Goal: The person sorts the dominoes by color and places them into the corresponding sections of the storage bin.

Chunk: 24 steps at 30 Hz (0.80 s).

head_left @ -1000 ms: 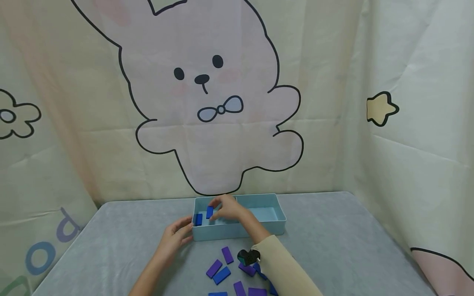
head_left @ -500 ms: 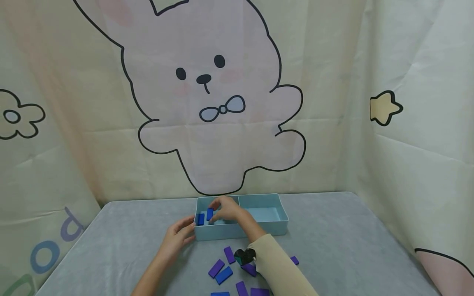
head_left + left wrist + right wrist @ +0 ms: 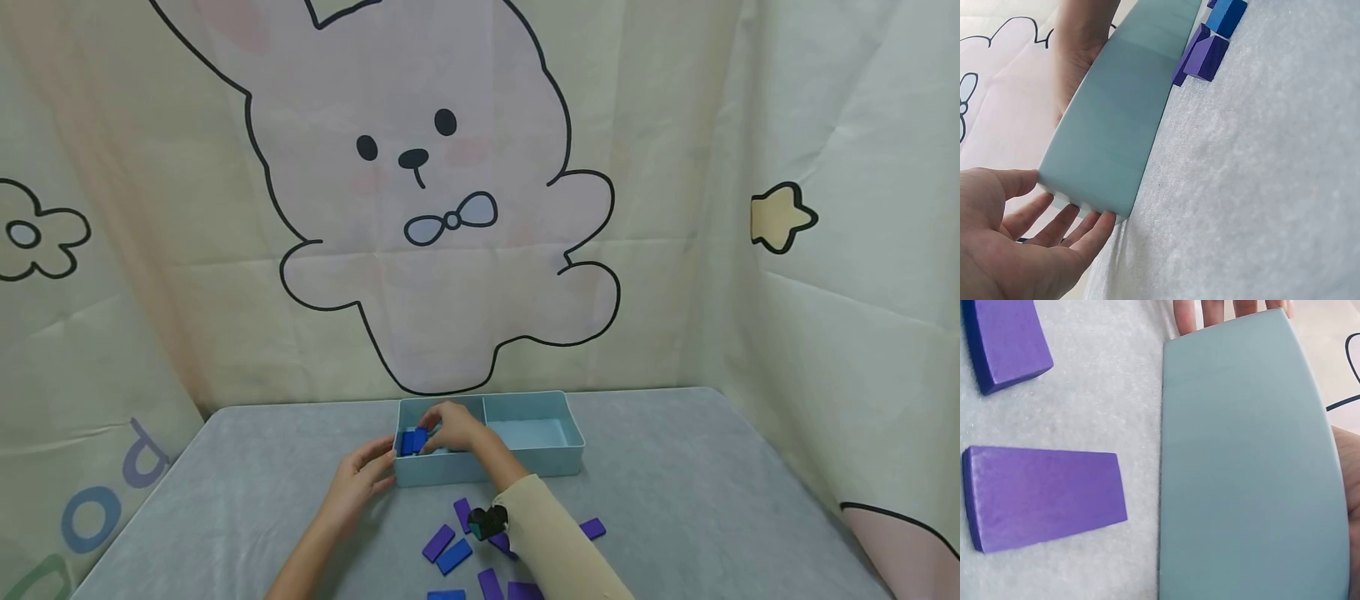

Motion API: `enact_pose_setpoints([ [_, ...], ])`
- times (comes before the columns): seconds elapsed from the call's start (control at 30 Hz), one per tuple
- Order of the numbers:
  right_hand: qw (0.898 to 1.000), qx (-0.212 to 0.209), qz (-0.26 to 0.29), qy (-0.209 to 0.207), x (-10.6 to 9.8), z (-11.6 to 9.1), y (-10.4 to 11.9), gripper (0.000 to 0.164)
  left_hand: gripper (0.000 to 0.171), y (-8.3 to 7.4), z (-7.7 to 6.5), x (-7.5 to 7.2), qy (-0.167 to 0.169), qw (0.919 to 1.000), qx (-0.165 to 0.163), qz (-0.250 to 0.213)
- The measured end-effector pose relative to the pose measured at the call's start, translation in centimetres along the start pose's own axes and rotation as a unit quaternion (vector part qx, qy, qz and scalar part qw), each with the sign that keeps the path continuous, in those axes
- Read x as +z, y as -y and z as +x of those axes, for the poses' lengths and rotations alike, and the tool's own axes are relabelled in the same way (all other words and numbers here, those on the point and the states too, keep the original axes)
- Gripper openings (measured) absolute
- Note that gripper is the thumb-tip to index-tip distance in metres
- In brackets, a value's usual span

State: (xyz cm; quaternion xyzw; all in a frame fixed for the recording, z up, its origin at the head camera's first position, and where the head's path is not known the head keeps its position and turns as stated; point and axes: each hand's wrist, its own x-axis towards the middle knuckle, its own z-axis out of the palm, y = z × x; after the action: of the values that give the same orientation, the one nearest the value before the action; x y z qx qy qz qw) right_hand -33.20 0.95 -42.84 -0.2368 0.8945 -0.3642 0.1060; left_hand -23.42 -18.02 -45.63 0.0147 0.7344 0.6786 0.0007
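A light blue two-compartment box stands at the far side of the grey table. My left hand rests its fingertips against the box's left end; in the left wrist view the fingers are spread loosely along that end. My right hand reaches into the left compartment and pinches a blue block between thumb and fingertips. Right beside it, at the left wall, lies another blue block. The box wall hides most of the right hand in the right wrist view.
Several purple and blue blocks lie in front of the box, among them a purple block, a blue block and a purple block farther right. The right forearm's sleeve covers part of them. A printed curtain hangs behind the table.
My right hand has lowered the blue block and shifted it left, up beside the other blue block. The right forearm has swung slightly left, uncovering a purple block. The left hand stays at the box.
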Motion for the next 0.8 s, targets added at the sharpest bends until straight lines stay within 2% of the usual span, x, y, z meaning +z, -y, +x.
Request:
enact_pose_setpoints([
  [0.27, 1.0, 0.013, 0.001, -0.008, 0.41, -0.08, 0.02, 0.036, 0.047, 0.01, -0.02, -0.01, 0.0, 1.0, -0.001, -0.001],
  [0.8, 0.999, 0.026, -0.037, -0.02, 0.91, 0.55, 0.12, 0.039, 0.046, -0.01, -0.05, 0.06, 0.002, 1.0, 0.001, 0.004],
])
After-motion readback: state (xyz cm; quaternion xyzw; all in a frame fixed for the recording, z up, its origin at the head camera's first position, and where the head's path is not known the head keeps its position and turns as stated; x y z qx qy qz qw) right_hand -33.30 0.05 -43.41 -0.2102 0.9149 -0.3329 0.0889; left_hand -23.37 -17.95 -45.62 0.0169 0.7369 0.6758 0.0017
